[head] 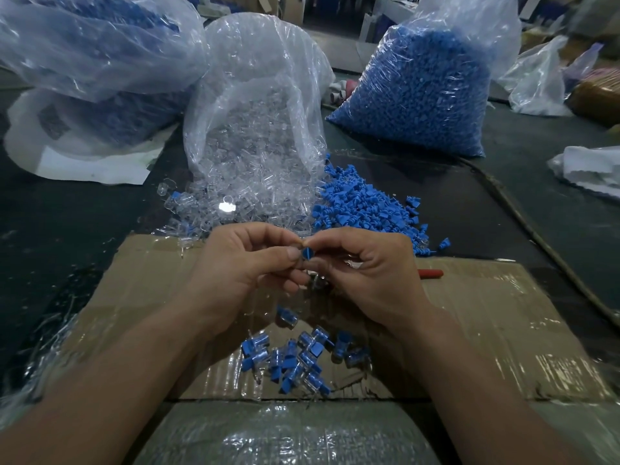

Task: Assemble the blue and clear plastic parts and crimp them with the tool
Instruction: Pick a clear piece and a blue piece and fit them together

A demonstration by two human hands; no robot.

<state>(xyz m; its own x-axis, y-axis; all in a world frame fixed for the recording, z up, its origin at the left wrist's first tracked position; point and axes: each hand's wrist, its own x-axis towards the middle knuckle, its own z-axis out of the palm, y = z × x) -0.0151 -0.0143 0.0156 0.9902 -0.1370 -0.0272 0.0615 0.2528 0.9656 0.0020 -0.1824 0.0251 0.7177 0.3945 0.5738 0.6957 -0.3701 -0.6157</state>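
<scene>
Head view: both hands meet above a taped cardboard sheet (486, 313) on the dark surface (67, 229). The left hand (241, 263) has its grip, thumb and curled fingers, pinching a small blue part (307, 254). The right hand (365, 273) pinches the same piece from the other side. Just below, a cluster of joined blue-and-clear pieces (292, 360) lies on the cardboard. A red tool handle (431, 273) shows just beside the right hand. Beyond lie loose blue parts (362, 203) and an open bag (255, 95) spilling clear parts (218, 209).
</scene>
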